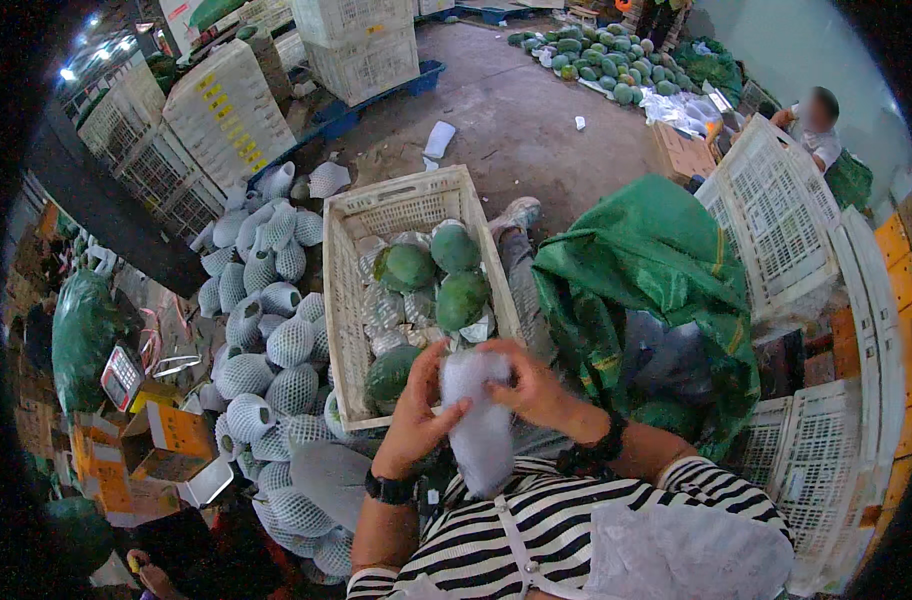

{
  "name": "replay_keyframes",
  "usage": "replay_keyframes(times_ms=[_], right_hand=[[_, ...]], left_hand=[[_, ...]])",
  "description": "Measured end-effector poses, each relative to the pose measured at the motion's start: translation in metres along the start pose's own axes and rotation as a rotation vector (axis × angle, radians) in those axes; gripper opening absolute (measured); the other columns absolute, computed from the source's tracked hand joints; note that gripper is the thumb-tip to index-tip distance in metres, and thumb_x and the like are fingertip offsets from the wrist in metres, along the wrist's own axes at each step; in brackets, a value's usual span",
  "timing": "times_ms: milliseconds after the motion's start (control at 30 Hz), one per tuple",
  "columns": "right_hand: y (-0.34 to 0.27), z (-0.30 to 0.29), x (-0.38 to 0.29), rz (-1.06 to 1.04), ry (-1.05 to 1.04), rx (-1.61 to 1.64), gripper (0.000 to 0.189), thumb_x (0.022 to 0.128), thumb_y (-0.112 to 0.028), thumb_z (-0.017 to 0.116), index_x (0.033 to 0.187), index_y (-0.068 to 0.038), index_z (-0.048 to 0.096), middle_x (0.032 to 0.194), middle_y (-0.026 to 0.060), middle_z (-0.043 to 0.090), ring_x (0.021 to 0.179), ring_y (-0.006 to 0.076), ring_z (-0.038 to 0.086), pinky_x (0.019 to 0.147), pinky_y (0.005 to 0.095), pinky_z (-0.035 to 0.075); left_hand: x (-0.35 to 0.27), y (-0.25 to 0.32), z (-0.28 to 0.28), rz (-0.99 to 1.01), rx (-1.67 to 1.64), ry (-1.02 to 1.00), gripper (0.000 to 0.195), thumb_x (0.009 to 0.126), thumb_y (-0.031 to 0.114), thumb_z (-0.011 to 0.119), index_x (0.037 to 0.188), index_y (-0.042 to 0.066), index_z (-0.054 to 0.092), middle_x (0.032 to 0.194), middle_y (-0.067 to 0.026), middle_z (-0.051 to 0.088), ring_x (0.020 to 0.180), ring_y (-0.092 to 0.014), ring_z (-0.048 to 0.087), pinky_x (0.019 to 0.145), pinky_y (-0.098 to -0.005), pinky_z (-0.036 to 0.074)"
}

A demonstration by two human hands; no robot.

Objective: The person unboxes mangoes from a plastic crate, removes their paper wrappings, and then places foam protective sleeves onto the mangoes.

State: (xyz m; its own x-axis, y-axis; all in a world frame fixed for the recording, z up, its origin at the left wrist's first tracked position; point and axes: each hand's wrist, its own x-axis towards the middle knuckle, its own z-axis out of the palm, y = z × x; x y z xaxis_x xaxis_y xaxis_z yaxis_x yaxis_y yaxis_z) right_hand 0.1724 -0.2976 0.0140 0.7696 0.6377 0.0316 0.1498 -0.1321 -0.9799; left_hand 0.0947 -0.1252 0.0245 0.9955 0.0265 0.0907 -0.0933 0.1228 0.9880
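Between my two hands is a white foam net sleeve [477, 431], blurred and hanging down towards my striped shirt. My left hand [424, 409] grips its left side, thumb across the front. On the other side, my right hand [537, 396] pinches the upper edge with its fingers. Whether a fruit is inside the sleeve, I cannot tell. Just beyond stands a white plastic crate [337, 300]. Several large green fruits, papayas by their look, lie in it, among them one at the right [462, 300] and one near the left front corner [390, 375], with netted pieces around them.
Netted, foam-wrapped fruits [291, 345] are heaped left of the crate. A green woven sack [643, 247] gapes at my right, near stacked crates [771, 225]. Loose fruits [606, 60] cover the far floor. A person [820, 127] is at the far right. Cardboard boxes [167, 442] stand at left.
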Motion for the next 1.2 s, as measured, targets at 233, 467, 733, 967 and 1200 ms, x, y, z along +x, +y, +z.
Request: replay_keyframes(times_ms=[233, 467, 733, 967, 1200], right_hand=[[0.025, 0.016, 0.019, -0.379, 0.125, -0.491, 0.028, 0.072, -0.012, 0.062, 0.095, -0.005, 0.048, 0.11, 0.0113, 0.045, 0.102, 0.0242, 0.045, 0.086, 0.0344, 0.038], [0.084, 0.005, 0.01, 0.332, -0.019, 0.88, 0.042, 0.082, -0.022, 0.052, 0.116, -0.004, 0.039, 0.118, 0.0117, 0.044, 0.104, 0.0226, 0.046, 0.091, 0.0349, 0.036], [0.127, -0.014, 0.112, 0.054, 0.167, -0.131, 0.029, 0.078, -0.012, 0.056, 0.105, -0.005, 0.05, 0.092, 0.0056, 0.054, 0.08, 0.0206, 0.053, 0.07, 0.0302, 0.044], [0.136, 0.08, 0.158, 0.353, -0.295, -0.417, 0.035, 0.086, -0.022, 0.043, 0.117, -0.005, 0.047, 0.103, 0.0119, 0.056, 0.089, 0.0227, 0.054, 0.078, 0.0322, 0.041], [0.194, 0.127, 0.195, 0.15, -0.906, -1.237, 0.034, 0.085, -0.016, 0.037, 0.114, 0.0, 0.046, 0.11, 0.0214, 0.05, 0.095, 0.0323, 0.051, 0.077, 0.0393, 0.043]], left_hand=[[-0.014, -0.036, -0.022, -0.354, -0.235, 0.054, 0.044, 0.077, 0.014, 0.058, 0.117, 0.003, 0.042, 0.107, -0.0065, 0.052, 0.099, -0.014, 0.048, 0.089, -0.0291, 0.036], [-0.009, -0.09, -0.005, -0.441, -0.497, 0.146, 0.028, 0.087, 0.027, 0.047, 0.098, 0.002, 0.053, 0.097, -0.0072, 0.056, 0.086, -0.015, 0.053, 0.08, -0.0276, 0.039], [0.002, -0.103, -0.019, -0.335, -0.686, 0.217, 0.032, 0.077, 0.01, 0.049, 0.108, 0.001, 0.048, 0.097, -0.0088, 0.058, 0.084, -0.019, 0.057, 0.077, -0.0314, 0.044], [0.0, -0.175, -0.14, -0.521, 1.154, 0.307, 0.011, 0.071, 0.01, 0.053, 0.063, 0.002, 0.055, 0.066, -0.0102, 0.058, 0.062, -0.025, 0.058, 0.056, -0.039, 0.044], [0.006, -0.222, -0.156, -0.691, 0.907, 0.435, 0.015, 0.067, 0.014, 0.057, 0.079, 0.004, 0.057, 0.082, -0.0157, 0.059, 0.071, -0.032, 0.056, 0.062, -0.0401, 0.045]])
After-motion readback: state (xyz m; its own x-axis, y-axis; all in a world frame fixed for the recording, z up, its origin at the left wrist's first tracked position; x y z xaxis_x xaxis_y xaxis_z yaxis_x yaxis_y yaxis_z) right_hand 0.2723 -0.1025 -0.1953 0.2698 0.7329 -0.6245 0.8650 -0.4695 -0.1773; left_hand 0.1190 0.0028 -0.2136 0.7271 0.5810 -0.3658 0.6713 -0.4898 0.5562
